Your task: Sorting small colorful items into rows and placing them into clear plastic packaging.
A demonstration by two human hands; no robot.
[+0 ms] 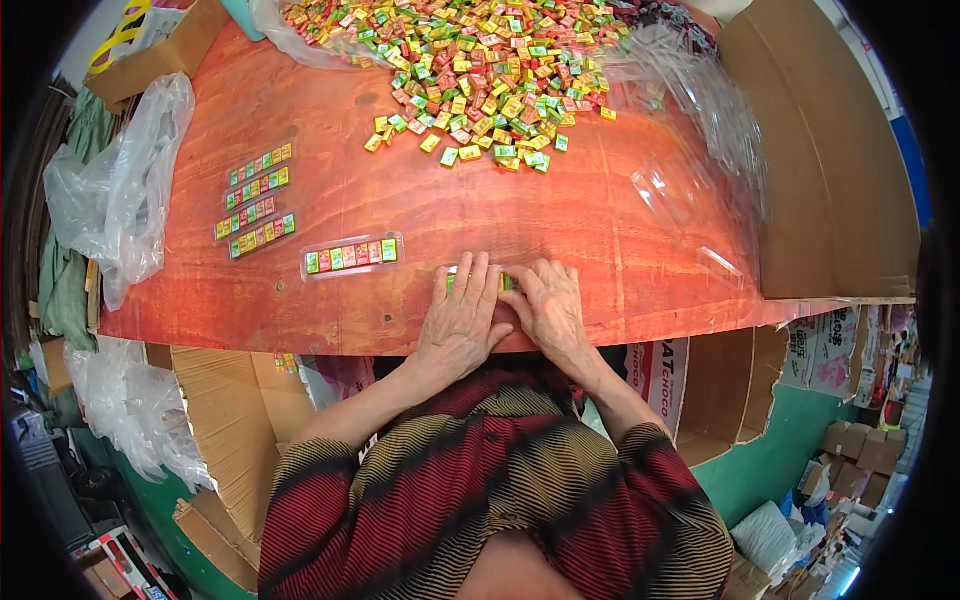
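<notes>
A row of small coloured boxes (508, 283) lies on the red wooden table near its front edge, mostly hidden under my hands. My left hand (462, 308) rests flat across it, fingers stretched forward and close together. At the row's right end, my right hand (550, 308) has bent fingers, with thumb and forefinger pinching the end box. Whether a clear tray lies beneath these boxes is hidden. To the left sits a clear plastic tray (397, 240) filled with a single row of small boxes (350, 257).
Further left lie several filled rows of boxes (262, 235). A large heap of loose small boxes (490, 90) covers the far middle. Clear plastic trays (690, 90) pile up at right beside a cardboard box (815, 150). Plastic bags (120, 190) hang over the left edge.
</notes>
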